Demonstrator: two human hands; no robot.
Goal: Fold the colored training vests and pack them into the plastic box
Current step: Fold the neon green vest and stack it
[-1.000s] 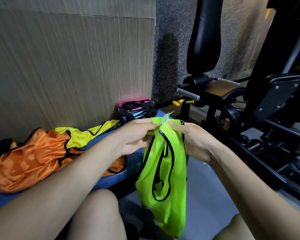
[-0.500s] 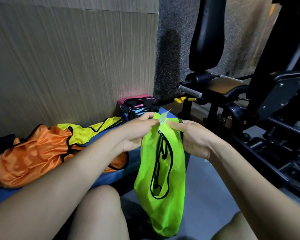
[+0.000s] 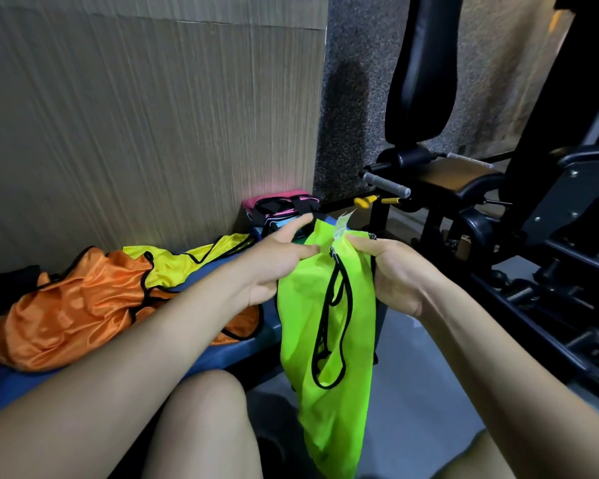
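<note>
While the right hand (image 3: 400,271) pinches the top edge of the neon-green, black-trimmed mesh training vest (image 3: 325,340) just beside its small white tag (image 3: 342,227), the vest hangs down between the person's bare knees, bunched lengthwise, its black-edged opening facing the camera. The left hand (image 3: 281,261) sits against the vest's upper left edge with fingers extended and spread; the forefinger lifts clear, the lower fingers touch the fabric (no closed hold visible there). To the left, on a blue bench pad (image 3: 222,347), lies a crumpled orange satin vest (image 3: 77,316), with a yellow black-trimmed vest (image 3: 187,264) partly beneath and behind it. At the bench's far end, against the wood-grain wall panel (image 3: 135,115), rests a small stack of folded vests, pink on top (image 3: 281,205). Black gym machine (image 3: 498,202) stands at right, well apart from the bench.
</note>
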